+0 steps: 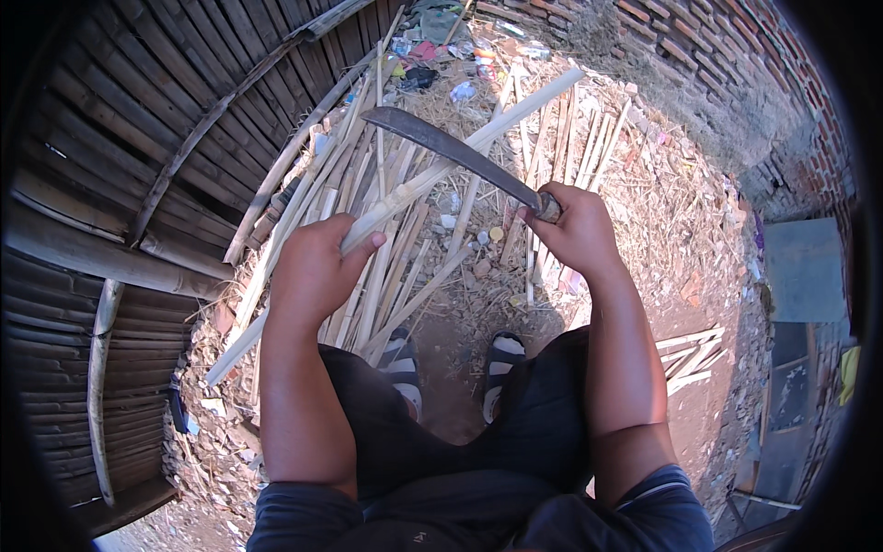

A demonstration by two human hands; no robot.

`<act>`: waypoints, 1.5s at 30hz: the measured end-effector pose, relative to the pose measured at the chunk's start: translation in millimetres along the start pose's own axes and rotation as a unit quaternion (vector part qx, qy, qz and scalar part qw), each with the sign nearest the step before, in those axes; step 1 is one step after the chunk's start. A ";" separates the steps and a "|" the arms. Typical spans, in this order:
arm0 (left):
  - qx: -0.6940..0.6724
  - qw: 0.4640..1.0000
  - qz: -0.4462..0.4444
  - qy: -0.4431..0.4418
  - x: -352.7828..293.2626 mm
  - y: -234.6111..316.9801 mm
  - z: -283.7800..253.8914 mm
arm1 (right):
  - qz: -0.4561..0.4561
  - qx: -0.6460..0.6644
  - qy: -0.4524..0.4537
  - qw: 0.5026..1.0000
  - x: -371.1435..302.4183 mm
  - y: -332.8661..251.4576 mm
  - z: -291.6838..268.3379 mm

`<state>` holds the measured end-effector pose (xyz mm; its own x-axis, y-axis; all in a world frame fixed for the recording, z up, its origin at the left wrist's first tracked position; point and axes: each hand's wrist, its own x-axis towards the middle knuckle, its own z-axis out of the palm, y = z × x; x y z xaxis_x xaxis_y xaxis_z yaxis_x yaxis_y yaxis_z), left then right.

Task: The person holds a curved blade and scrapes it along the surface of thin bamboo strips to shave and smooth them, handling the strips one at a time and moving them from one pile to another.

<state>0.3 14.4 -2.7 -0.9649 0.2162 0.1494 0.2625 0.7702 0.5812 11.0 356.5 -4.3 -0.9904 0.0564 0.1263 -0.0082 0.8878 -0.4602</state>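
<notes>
My left hand [315, 262] is closed around a long pale bamboo strip [526, 110]. The strip slants from the lower left, beneath my hand, up to the far right. In my right hand [581, 232] is the handle of a machete [441, 144] with a dark, slightly curved blade. Its blade points to the far left and crosses over the strip beyond my left hand. Whether blade and strip touch, I cannot tell. Below both hands, many split bamboo strips [400, 262] lie on the ground.
A bamboo-slat wall [138, 120] stands along the left, and a brick wall [699, 41] at the far right. More strips [690, 354] lie right of my legs. Shavings and litter [463, 91] cover the far ground. Grey panels [805, 271] stand at the right edge.
</notes>
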 end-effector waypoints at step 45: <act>-0.008 0.998 -0.049 -0.032 0.6 3.1 1.8 | -0.028 0.023 0.049 0.998 -4.2 7.1 0.1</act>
<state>0.6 18.0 -2.2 -0.9832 0.1784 0.0390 0.1656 0.7806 0.6027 15.1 362.5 -8.1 -0.9702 0.0541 0.2363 -0.0708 0.8690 -0.4897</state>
